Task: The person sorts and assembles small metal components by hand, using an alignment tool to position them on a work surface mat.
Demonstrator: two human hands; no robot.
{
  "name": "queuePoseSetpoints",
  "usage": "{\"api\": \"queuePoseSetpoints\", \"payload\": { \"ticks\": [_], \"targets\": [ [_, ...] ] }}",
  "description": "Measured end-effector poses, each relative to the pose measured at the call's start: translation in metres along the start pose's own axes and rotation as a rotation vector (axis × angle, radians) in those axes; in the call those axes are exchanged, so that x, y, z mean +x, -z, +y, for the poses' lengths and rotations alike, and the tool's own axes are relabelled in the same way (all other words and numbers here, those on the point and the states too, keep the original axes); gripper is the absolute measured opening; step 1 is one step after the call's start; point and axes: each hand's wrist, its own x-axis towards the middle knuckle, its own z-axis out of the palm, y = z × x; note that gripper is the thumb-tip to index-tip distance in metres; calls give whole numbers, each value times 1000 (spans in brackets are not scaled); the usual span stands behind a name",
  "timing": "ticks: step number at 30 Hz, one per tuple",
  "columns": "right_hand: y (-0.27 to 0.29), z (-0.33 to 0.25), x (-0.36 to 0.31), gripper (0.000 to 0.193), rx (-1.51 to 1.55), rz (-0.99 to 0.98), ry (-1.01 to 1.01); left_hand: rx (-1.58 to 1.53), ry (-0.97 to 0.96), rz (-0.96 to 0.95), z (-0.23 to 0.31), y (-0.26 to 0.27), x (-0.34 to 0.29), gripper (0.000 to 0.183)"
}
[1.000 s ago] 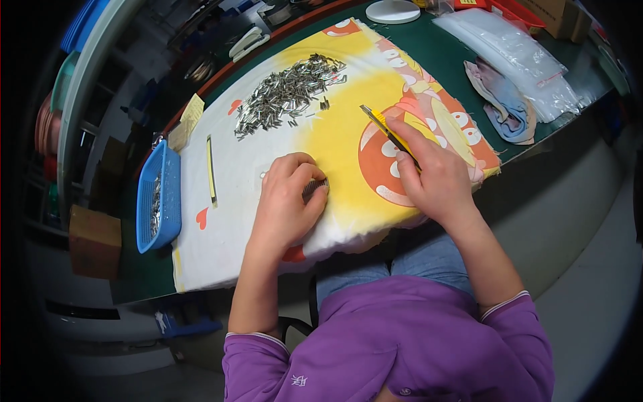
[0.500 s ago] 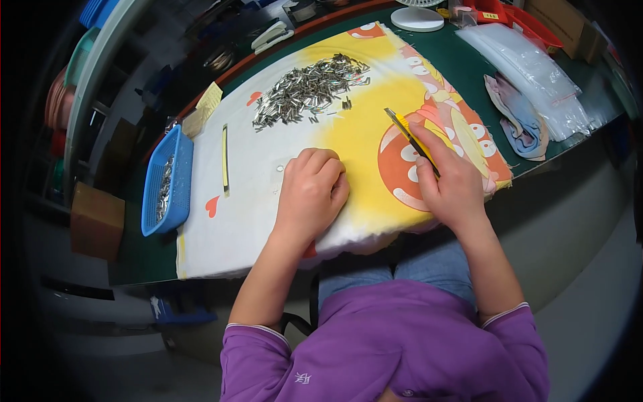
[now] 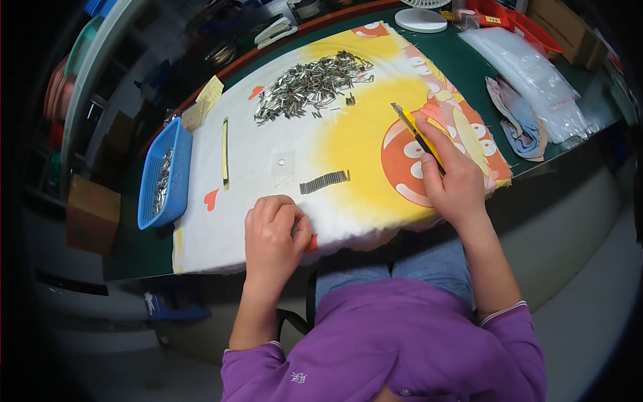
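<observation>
My right hand [image 3: 453, 177] grips a yellow and black utility knife [image 3: 416, 136], its blade end pointing up and left over the cloth. Closed, with the fingertips turned under, my left hand [image 3: 274, 234] rests at the near edge of the cloth-covered work surface [image 3: 251, 161]; what it holds, if anything, is hidden. Just beyond it, a row of small metal pins [image 3: 325, 181] lies side by side. A loose pile of the same short metal pins [image 3: 305, 87] is spread farther back. Left of the row sits a small clear square piece with a round spot [image 3: 282, 163].
A narrow yellow and black strip [image 3: 226, 154] lies on the cloth at left. Beside it stands a blue basket [image 3: 175, 177] with metal pieces inside. At right are clear plastic bags [image 3: 529, 74] and a crumpled cloth [image 3: 519, 120]. A white fan base [image 3: 420, 21] stands at the back.
My left hand has moved left and toward me, uncovering the row of pins and the clear square piece. The right hand keeps the knife in nearly the same place.
</observation>
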Motion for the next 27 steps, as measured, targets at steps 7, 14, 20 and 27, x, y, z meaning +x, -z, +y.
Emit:
{"api": "queuePoseSetpoints", "payload": {
  "ticks": [7,14,20,27],
  "targets": [
    [18,-49,-40,44,323,-187,19,-273,256,-49,1,-3,-15,12],
    [4,-85,-63,49,147,-556,76,-307,308,-79,0,-5,-14,11],
    [-12,-90,-64,47,154,-421,165,-336,343,-66,0,-7,-16,12],
    [-7,-99,-58,46,94,-489,166,-338,374,-25,0,-12,-18,14]
  ]
}}
